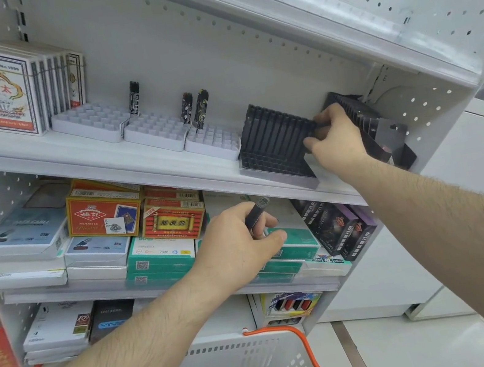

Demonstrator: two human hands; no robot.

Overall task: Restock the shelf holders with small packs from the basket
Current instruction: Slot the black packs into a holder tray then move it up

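Mid-restock, by the look of it: left hand (238, 242) pinching one slim black pack (257, 213) at about 6 o'clock of the black slotted holder (272, 142), right hand (334, 138) curled round that holder's right edge at 3 o'clock, steadying it on the upper shelf (100, 158). Next, probably: lifting the pack toward 12 o'clock and sliding it upright into a free slot, narrow end down (slots look tight, so careful aligning needed). More packs lying in the white basket (266, 363) at 6 o'clock, orange handle at its rim. Three white cell trays (157, 130) toward 9 o'clock nearly unfilled, three patterned packs standing in them. Legible writing: "No.1999" and "华太" on the playing-card box (3, 92) at 10 o'clock; "DATA CABLE" on a pale box below; other print too small to read.
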